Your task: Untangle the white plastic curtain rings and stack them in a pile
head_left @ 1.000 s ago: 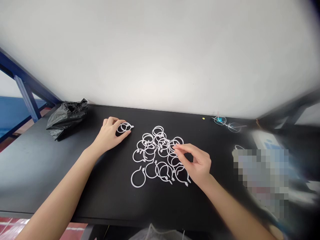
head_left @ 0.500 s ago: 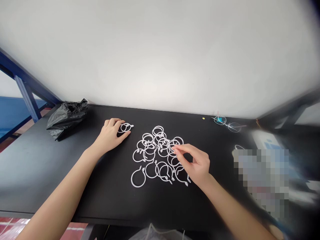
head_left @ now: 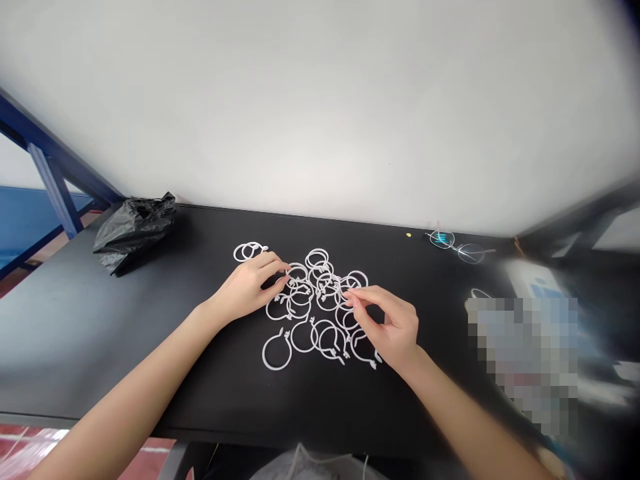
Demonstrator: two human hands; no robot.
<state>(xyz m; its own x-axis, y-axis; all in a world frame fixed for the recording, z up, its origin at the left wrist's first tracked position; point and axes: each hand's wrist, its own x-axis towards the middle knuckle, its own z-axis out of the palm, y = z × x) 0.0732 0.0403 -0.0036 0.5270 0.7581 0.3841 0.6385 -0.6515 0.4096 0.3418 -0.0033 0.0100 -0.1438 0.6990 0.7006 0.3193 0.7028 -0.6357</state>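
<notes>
A loose pile of several thin white plastic rings, each with a small clasp at its ends, lies overlapping on the black table. My left hand is at the pile's upper left edge, thumb and fingers apart beside one ring; whether they touch it I cannot tell. At the pile's right side, my right hand has thumb and forefinger pinched on the edge of a white ring, partly hidden by the fingertips. A few rings lie apart, just behind my left hand.
On the left of the black table sits a crumpled black plastic bag. Eyeglasses lie at the back right, near a small yellow bit. A blurred, pixelated item is at the right. Behind stands a white wall.
My left hand has left the separate rings at the back and moved right and toward me to the pile. My right hand has stayed almost still.
</notes>
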